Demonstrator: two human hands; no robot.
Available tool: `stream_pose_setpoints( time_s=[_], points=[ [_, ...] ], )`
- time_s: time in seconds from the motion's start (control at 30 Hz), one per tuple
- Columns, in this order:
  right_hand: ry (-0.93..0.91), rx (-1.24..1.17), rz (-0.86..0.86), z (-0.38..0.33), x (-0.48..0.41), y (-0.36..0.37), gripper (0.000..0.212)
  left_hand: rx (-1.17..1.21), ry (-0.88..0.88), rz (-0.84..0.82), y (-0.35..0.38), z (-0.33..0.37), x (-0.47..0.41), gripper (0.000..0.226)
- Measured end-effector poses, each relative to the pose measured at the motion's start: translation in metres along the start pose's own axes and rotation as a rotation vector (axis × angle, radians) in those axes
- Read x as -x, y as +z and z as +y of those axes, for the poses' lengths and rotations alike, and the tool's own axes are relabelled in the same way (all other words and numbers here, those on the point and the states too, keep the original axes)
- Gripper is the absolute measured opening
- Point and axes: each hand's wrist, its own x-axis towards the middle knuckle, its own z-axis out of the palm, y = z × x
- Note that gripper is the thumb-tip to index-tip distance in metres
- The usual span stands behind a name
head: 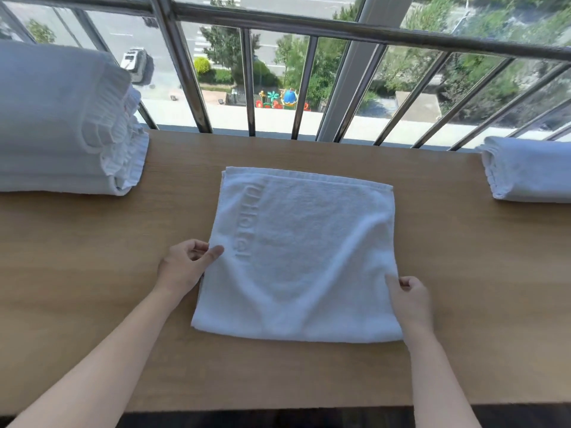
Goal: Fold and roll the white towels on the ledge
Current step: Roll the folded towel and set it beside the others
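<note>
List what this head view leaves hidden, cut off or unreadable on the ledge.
Left frame edge cuts the towel stack; its count is unclear.
Right frame edge cuts the rolled towel; its far end is unseen.
The top layer of the flat towel hides how many layers lie below; its embossed lettering is too faint to read fully.
Left hand and right hand pinch its side edges; the cloth hides how far their fingers reach under.

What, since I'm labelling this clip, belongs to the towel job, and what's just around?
Job: flat folded towel, pinched by left hand and right hand; towel stack; rolled towel; wooden ledge.
Around: metal railing; parked car outside.
</note>
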Motion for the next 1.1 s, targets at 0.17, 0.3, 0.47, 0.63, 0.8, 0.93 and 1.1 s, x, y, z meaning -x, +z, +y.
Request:
stream_pose_setpoints(
  time_s=[0.17,0.3,0.47,0.63,0.8,0.93,1.1],
  points=[
    [0.054,0.048,0.040,0.033,0.036,-0.013,0.032,0.010,-0.026,-0.076,-0.008,-0.031,0.042,0.044],
    [0.053,0.031,0.057,0.043,0.053,-0.021,0.030,-0.013,-0.057,-0.128,-0.010,-0.050,0.062,0.024],
    [0.085,-0.377,-0.056,0.055,0.053,-0.028,0.019,0.146,-0.039,-0.100,-0.008,-0.063,0.074,0.012],
    [0.080,-0.502,-0.048,0.072,0.059,-0.025,0.007,0.215,-0.021,-0.045,-0.004,-0.074,0.097,0.016],
    [0.012,-0.411,0.031,0.077,0.062,-0.019,0.005,0.232,0.034,-0.013,0.002,-0.080,0.108,0.020],
    [-0.053,-0.238,0.134,0.078,0.068,-0.014,0.012,0.108,0.076,0.046,0.002,-0.086,0.109,0.027],
    [-0.094,-0.015,0.171,0.072,0.072,-0.012,0.013,0.031,0.043,0.044,0.000,-0.082,0.107,0.025]
  ],
)
